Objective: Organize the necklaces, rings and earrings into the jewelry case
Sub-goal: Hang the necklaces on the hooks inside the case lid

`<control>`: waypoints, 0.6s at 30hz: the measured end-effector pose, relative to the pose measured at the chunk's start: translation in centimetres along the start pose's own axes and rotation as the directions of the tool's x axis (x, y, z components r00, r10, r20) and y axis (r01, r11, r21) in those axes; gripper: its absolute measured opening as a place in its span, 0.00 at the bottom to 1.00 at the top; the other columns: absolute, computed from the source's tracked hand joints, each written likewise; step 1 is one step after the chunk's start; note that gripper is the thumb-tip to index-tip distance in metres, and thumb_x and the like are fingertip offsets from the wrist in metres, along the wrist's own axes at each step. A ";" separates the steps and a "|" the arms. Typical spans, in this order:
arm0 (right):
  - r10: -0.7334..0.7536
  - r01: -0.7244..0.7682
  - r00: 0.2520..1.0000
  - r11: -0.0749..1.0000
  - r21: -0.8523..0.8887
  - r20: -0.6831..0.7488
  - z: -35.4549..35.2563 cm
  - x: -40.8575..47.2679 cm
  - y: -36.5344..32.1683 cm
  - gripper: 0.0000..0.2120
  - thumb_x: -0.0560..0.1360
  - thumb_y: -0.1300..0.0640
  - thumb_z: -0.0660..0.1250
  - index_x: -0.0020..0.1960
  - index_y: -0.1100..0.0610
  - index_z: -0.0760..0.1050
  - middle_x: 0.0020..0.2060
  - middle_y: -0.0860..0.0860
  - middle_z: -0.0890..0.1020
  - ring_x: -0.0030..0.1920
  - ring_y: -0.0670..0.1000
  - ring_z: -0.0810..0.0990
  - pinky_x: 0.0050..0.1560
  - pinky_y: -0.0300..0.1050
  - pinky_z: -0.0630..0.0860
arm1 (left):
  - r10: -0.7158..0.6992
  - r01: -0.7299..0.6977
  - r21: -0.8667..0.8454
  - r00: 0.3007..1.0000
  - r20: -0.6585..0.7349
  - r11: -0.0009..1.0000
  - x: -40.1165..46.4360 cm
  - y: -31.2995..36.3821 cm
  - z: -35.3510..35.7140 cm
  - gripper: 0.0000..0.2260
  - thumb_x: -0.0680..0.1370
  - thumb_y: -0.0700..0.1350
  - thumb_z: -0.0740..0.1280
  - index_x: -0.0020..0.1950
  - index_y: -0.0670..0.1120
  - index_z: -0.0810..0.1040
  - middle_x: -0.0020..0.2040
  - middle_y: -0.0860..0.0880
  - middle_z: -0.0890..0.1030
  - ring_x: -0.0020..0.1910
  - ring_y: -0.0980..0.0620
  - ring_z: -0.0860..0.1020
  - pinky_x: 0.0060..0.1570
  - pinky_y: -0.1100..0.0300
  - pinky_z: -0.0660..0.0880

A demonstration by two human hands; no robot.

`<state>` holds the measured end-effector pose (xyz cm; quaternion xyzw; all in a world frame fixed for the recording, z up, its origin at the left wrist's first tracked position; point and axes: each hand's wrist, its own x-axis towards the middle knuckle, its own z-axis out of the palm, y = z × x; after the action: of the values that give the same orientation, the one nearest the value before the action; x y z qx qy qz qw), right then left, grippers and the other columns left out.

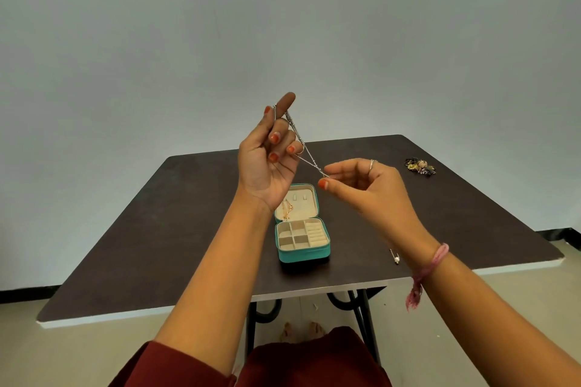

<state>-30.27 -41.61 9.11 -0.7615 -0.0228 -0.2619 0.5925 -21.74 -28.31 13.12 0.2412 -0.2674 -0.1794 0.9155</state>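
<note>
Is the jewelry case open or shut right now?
Open: the jewelry case has its lid folded back, showing the beige compartments.

Table: the dark square wooden table (188,229) stands before the person, with a pale wall behind it.
Case: the teal zip-round jewelry case (302,223) lies open near the table's middle, lid half behind, tray half in front.
Lid: a thin gold chain necklace (286,209) lies in the lid's left part.
Tray: small compartments on the left, ring rolls on the right.
Hands: the left hand (267,163) is raised above the case, the right hand (366,182) lower and to its right.
Chain: the silver beaded chain necklace (301,143) runs between both hands (well above the table).
Right edge: a small pearl drop earring (395,257) lies right of the case, near the front.
Far right corner: a cluster of dark and gold floral jewelry (420,166) lies well apart from the case.
</note>
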 end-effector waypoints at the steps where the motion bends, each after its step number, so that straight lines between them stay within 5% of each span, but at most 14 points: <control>1: -0.064 0.061 0.997 0.994 -0.093 -0.037 -0.1 -0.1 0.1 0.08 0.69 0.59 0.75 0.48 0.53 0.82 0.39 0.47 0.84 0.42 0.42 0.82 0.44 0.35 0.79 | -0.001 0.001 0.004 1.000 -0.015 1.000 -0.1 -0.1 0.0 0.15 0.82 0.45 0.54 0.59 0.39 0.76 0.25 0.54 0.67 0.20 0.58 0.62 0.25 0.68 0.68; 6: -0.450 0.345 0.888 0.782 -0.519 -0.089 0.0 -0.4 0.3 0.05 0.71 0.62 0.72 0.46 0.55 0.81 0.38 0.46 0.79 0.36 0.43 0.77 0.40 0.25 0.72 | -0.015 0.011 -0.046 0.997 -0.082 0.999 -0.2 -0.2 -0.4 0.14 0.83 0.44 0.54 0.60 0.39 0.75 0.26 0.54 0.68 0.20 0.58 0.63 0.27 0.68 0.70; 10: -0.495 0.398 0.869 0.678 -0.618 0.015 -0.3 -0.4 0.5 0.06 0.73 0.63 0.70 0.49 0.56 0.79 0.37 0.46 0.79 0.36 0.41 0.74 0.38 0.24 0.70 | -0.038 0.027 -0.112 0.995 -0.094 0.993 -0.2 -0.4 -0.5 0.14 0.83 0.43 0.55 0.60 0.38 0.75 0.28 0.53 0.69 0.21 0.58 0.64 0.28 0.67 0.71; 15: -0.301 0.278 0.953 0.912 -0.300 -0.030 0.2 -0.6 0.5 0.07 0.74 0.62 0.69 0.51 0.54 0.81 0.42 0.46 0.84 0.42 0.43 0.81 0.42 0.30 0.76 | -0.035 0.007 -0.211 0.991 -0.126 0.977 -0.2 -0.3 -0.6 0.14 0.83 0.41 0.55 0.61 0.37 0.75 0.30 0.52 0.71 0.22 0.58 0.66 0.30 0.68 0.72; 18: -0.235 0.228 0.972 0.958 -0.177 -0.020 0.2 -0.5 0.4 0.09 0.73 0.61 0.71 0.52 0.53 0.82 0.43 0.46 0.85 0.43 0.41 0.82 0.43 0.31 0.77 | -0.016 -0.017 -0.216 0.988 -0.151 0.976 -0.1 -0.2 -0.7 0.13 0.81 0.39 0.56 0.61 0.36 0.74 0.30 0.51 0.73 0.22 0.58 0.67 0.32 0.68 0.74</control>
<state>-30.49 -41.38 8.50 -0.7967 -0.0767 -0.3459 0.4897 -21.49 -28.16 12.44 0.1526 -0.1759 -0.1883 0.9541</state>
